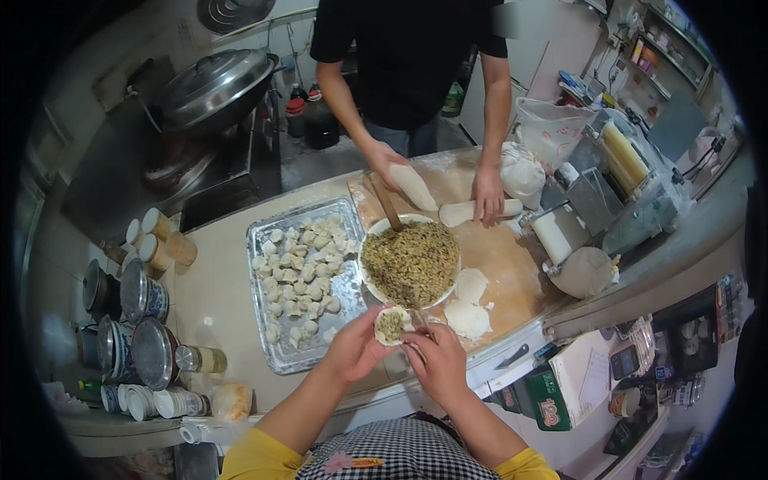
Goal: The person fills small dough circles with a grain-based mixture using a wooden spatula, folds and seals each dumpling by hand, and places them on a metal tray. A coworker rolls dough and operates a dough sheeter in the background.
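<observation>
A round dumpling wrapper (392,326) with greenish filling in its middle lies cupped in my left hand (358,350), whose fingers curl around it. My right hand (436,357) is closed, thumb and fingers pinching the wrapper's near right edge. Beside these fingers a thin shiny tool shows toward the bowl; whether my hand holds it I cannot tell. Just beyond my hands stands a white bowl (364,276) heaped with chopped filling (412,258), a wooden handle (386,202) sticking out. To the left, a metal tray (346,293) carries many folded dumplings (302,268).
Flat wrappers (468,318) lie right of the bowl on a floured board (512,276). Across the counter another person handles dough pieces (413,188). A roller machine (612,192) stands right; jars (178,248) and lidded pots (154,352) line the left.
</observation>
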`<state>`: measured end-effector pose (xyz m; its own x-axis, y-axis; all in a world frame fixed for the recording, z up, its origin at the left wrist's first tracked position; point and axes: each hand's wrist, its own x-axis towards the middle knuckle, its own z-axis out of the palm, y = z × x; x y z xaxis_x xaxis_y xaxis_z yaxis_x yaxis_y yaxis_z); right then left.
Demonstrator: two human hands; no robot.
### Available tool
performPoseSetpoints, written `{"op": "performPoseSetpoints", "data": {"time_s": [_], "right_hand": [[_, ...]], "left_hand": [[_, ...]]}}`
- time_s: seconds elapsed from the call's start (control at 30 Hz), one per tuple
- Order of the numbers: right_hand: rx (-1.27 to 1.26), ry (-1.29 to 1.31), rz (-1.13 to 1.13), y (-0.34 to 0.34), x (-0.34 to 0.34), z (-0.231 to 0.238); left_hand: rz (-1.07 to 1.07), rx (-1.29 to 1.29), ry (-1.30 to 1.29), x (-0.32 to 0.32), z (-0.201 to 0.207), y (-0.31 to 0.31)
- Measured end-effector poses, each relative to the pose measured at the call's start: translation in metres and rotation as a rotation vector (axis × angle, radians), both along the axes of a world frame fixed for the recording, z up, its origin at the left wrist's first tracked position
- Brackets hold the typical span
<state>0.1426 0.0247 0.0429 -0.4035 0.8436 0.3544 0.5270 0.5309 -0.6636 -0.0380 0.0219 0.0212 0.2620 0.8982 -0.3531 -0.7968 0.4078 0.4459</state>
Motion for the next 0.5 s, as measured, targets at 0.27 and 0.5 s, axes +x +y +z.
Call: {"op": "performPoseSetpoints", "data": {"time_s": [0.27, 0.5], "right_hand": [[-0.216, 0.311, -0.196, -0.005, 0.005, 0.003], [-0.003, 0.201, -0.184, -0.003, -0.008, 0.016]], "left_hand": [[-0.173, 0.208, 0.482, 0.031, 0.017, -0.028], [-0.087, 0.121, 0.386, 0.029, 0.013, -0.032]]}}
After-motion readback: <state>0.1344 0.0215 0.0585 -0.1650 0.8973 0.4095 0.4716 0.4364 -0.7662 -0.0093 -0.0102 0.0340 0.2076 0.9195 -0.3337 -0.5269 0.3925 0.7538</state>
